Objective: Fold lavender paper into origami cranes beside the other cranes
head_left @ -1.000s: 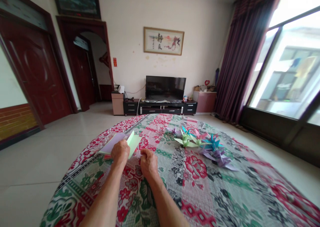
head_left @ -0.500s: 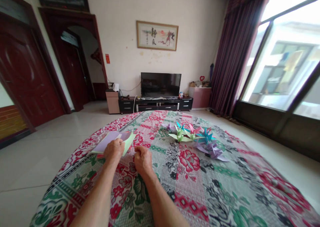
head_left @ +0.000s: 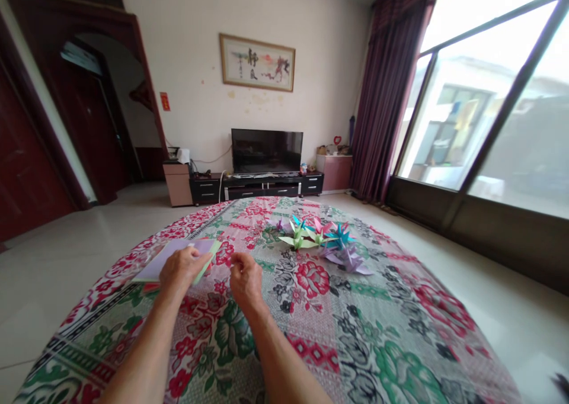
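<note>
On the left of the table lies a small stack of coloured paper sheets [head_left: 153,263], lilac on top with green and red edges showing below. My left hand [head_left: 183,268] is closed over the right side of the stack, thumb and fingers gripping the sheets. My right hand [head_left: 247,278] is held just right of the paper, apart from it. Its fingers are curled in, and no object shows in them. Farther right sits a group of folded paper cranes, among them a green crane [head_left: 299,238], a blue crane [head_left: 341,236] and a purple crane [head_left: 351,259].
A flowered cloth [head_left: 306,321] covers the round table. Beyond it, a television [head_left: 267,151] stands on a low black cabinet [head_left: 207,189]. A dark purple curtain [head_left: 381,108] hangs beside a large window at the right.
The view has turned right, so everything sits farther left in the picture. The green sheet's lifted right edge now lies lower under my left hand. My right hand stays curled beside the paper.
</note>
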A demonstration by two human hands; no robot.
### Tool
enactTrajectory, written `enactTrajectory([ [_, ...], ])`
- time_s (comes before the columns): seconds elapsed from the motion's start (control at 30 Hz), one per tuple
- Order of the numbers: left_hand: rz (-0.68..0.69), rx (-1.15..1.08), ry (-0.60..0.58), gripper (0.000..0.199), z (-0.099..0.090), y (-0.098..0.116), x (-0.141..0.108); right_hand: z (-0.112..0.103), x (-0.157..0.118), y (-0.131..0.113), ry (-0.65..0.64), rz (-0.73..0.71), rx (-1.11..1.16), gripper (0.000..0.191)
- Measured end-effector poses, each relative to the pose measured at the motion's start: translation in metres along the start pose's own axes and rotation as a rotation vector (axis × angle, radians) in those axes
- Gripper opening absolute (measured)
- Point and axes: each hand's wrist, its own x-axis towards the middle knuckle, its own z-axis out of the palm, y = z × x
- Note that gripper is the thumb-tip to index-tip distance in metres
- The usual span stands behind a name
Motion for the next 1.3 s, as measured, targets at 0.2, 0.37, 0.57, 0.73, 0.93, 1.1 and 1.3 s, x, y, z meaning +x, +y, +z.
enactTrajectory([
  [0.2, 0.507, -0.218, 0.135, 0.027, 0.006, 0.084, -0.04, -0.066, 0.003, 0.026, 0.332, 0.067, -0.195, 0.034],
  [0.37, 0.888, -0.515, -0.308, 0.034, 0.053, 0.177, -0.083, -0.113, 0.007, 0.057, 0.631, 0.211, -0.156, 0.04],
  [0.57, 0.944, -0.668, -0.44, 0.044, 0.086, 0.224, -0.087, -0.138, 0.018, 0.075, 0.726, 0.388, -0.045, 0.046],
  [0.73, 0.945, -0.601, -0.537, 0.041, 0.102, 0.239, -0.08, -0.142, 0.023, 0.077, 0.755, 0.378, -0.017, 0.046],
  [0.93, 0.903, -0.634, -0.526, 0.035, 0.117, 0.247, -0.077, -0.143, 0.028, 0.088, 0.726, 0.422, -0.036, 0.048],
  [1.1, 0.878, -0.675, -0.513, 0.031, 0.12, 0.241, -0.076, -0.143, 0.03, 0.086, 0.693, 0.381, 0.018, 0.049],
  [1.3, 0.725, -0.958, -0.575, 0.031, 0.131, 0.235, -0.074, -0.139, 0.03, 0.081, 0.612, 0.27, 0.036, 0.054],
])
